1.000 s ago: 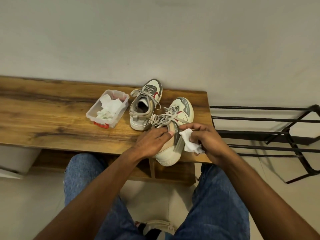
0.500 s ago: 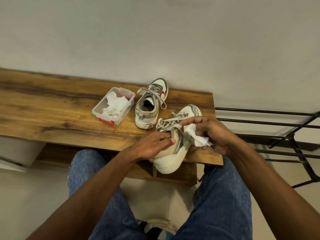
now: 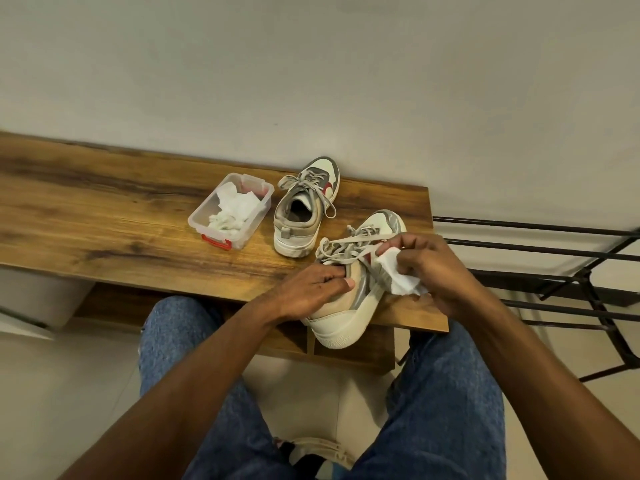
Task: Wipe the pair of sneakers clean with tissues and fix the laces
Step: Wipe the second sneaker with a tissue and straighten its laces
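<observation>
We are mid-wipe on the near sneaker point(image 3: 349, 303), which overhangs the near edge of the wooden worktop point(image 3: 104, 230): our left hand point(image 3: 311, 289) grips its collar, fingers curled into the opening, while our right hand point(image 3: 429, 268) pinches a tissue point(image 3: 398, 275) against its right side. Its laces point(image 3: 346, 242) lie loose, so we judge the lacing undone. The far sneaker point(image 3: 304, 209) stands untouched beside a clear tub point(image 3: 230, 211) of tissues. A pale wall rises behind, a black metal rack point(image 3: 554, 271) at right.
</observation>
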